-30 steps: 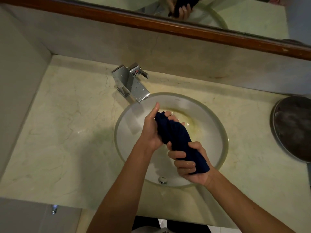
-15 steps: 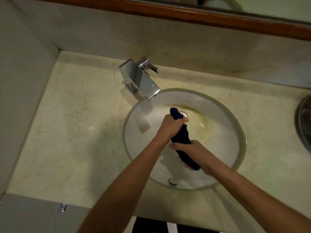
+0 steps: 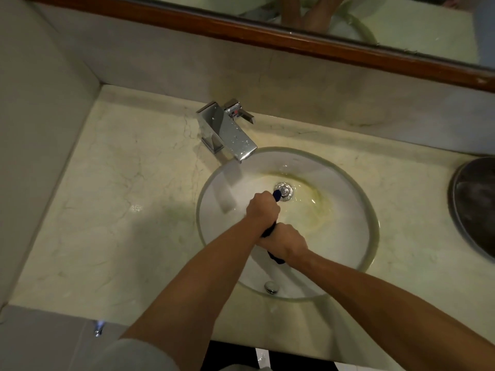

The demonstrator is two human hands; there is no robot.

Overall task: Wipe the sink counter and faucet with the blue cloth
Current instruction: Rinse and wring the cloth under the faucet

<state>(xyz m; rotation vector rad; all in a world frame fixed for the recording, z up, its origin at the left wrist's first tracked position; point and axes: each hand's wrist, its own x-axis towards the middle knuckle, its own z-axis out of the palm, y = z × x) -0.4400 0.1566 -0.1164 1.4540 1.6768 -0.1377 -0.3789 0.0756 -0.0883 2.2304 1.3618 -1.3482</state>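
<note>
Marble counter (image 3: pixel 128 199) surrounds the basin (image 3: pixel 348 236); over it your left hand (image 3: pixel 263 210) and right hand (image 3: pixel 288 241) both grip the twisted blue cloth (image 3: pixel 268 232), just before the faucet (image 3: pixel 227 129).

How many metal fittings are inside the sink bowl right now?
2: the drain at the bowl's centre, just beyond the left hand, and the overflow cap on the near wall. Hands may hide others.

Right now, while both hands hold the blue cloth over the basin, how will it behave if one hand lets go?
The blue cloth is probably floppy: the left hand and right hand have it twisted into a thin rope. Released, it would likely untwist and hang limp. It looks light, perhaps damp.
</note>
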